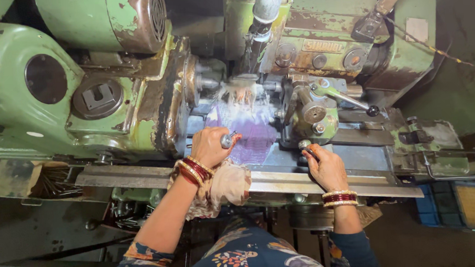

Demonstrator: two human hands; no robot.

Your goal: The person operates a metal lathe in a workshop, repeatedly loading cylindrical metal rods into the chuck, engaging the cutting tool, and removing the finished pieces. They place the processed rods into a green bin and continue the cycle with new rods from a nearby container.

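Note:
I stand at an old green lathe (87,118) with worn paint. My left hand (210,146) is closed around a metal lever knob (227,140) in front of the chuck area. My right hand (325,168) grips a second lever handle (306,146) beside the green tool post (312,114). Coolant streams from a pipe (264,9) onto the spot between them, splashing over a purple cloth (250,130). Red and gold bangles sit on both wrists. A pale cloth (226,184) drapes by my left forearm.
A long steel rail (282,182) runs along the machine's front edge. A tray of thin metal rods (53,181) lies at lower left. A black-knobbed lever (372,110) sticks out at right, and a blue crate (465,206) stands on the floor at lower right.

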